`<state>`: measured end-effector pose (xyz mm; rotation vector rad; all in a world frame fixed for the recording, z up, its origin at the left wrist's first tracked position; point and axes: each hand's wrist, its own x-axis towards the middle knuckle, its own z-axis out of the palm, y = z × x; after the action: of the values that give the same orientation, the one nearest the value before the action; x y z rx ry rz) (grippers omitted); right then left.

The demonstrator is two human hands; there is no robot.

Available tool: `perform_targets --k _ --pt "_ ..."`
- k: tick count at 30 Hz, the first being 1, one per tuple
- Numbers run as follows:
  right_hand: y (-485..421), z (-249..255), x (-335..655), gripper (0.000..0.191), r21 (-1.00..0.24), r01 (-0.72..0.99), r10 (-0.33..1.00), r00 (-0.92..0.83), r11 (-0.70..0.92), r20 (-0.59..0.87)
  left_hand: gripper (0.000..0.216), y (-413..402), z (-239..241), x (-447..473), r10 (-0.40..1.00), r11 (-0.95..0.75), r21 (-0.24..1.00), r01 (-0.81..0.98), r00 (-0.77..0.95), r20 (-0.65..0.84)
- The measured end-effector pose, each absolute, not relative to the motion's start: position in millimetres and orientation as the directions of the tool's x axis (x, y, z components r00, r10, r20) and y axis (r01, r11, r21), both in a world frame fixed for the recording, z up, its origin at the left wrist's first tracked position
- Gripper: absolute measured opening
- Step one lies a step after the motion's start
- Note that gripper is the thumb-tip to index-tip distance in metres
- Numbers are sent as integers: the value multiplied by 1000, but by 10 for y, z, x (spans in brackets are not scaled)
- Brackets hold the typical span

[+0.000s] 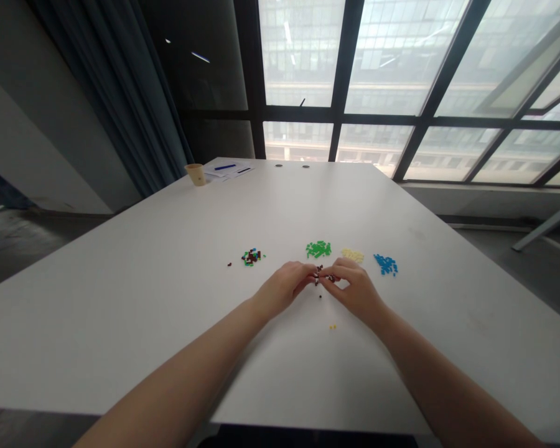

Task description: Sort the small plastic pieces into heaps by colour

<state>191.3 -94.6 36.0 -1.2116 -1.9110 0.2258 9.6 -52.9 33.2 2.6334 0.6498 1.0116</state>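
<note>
My left hand (284,286) and my right hand (354,287) meet at the middle of the white table (121,298), fingertips pinched together on a few tiny dark beads (321,275). One dark bead (320,295) lies on the table just below them. Behind my hands lie small heaps: a green pile (318,249), a pale yellow pile (353,254) and a blue pile (386,264). Farther left is a mixed dark red and green pile (252,256).
A tiny yellow piece (332,326) lies nearer to me. At the far left corner stand a paper cup (196,174) and papers with blue pens (228,169). Large windows rise behind the table; a dark curtain hangs at the left.
</note>
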Motion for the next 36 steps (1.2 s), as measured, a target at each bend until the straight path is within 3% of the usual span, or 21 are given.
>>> perform_targets --k 11,25,29,33,36 --pt "-951 399 1943 9 -506 675 788 -187 537 587 12 -515 336 82 482 -873 296 388 597 641" --pt "-963 412 1924 8 -491 687 792 -207 536 575 11 -529 316 99 507 -861 335 383 592 627" --pt "-931 380 1969 10 -501 748 858 -175 435 483 12 -503 285 106 596 -803 411 431 592 542" --pt "-902 306 2035 12 -468 844 950 -142 262 277 15 -424 211 101 745 -667 505 548 481 462" --pt "-889 250 2044 11 -451 862 969 -158 230 192 17 -387 171 98 798 -603 537 590 424 429"
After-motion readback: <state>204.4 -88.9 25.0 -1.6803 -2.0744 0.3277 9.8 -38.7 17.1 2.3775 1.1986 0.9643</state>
